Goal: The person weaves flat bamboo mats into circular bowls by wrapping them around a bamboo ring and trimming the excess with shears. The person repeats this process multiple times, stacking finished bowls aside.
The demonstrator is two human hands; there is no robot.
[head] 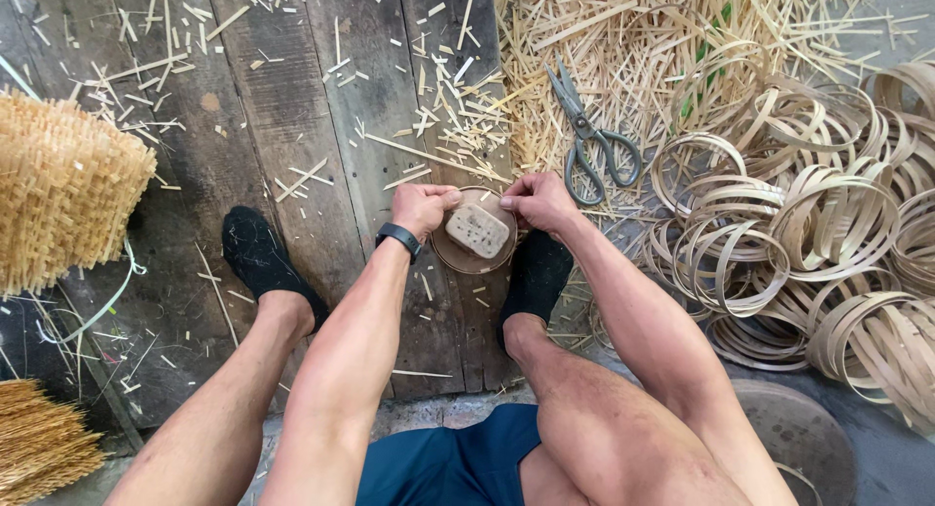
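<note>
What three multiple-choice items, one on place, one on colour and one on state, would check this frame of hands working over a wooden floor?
1. Where do the grey metal scissors lie?
A. beside the woven straw-coloured basket
B. on pale cut bamboo strips beyond the right hand
C. on the person's lap

2. What colour is the band on the left wrist?
A. black
B. red
C. white

3. How is the small round brown ring with the pale woven patch held?
A. by the left hand alone
B. lying untouched
C. by both hands at its rim

Answers: 1 B, the scissors rest on strips just past the right hand. 2 A, the band is dark black. 3 C, the left hand and right hand both pinch its upper edge.
</note>
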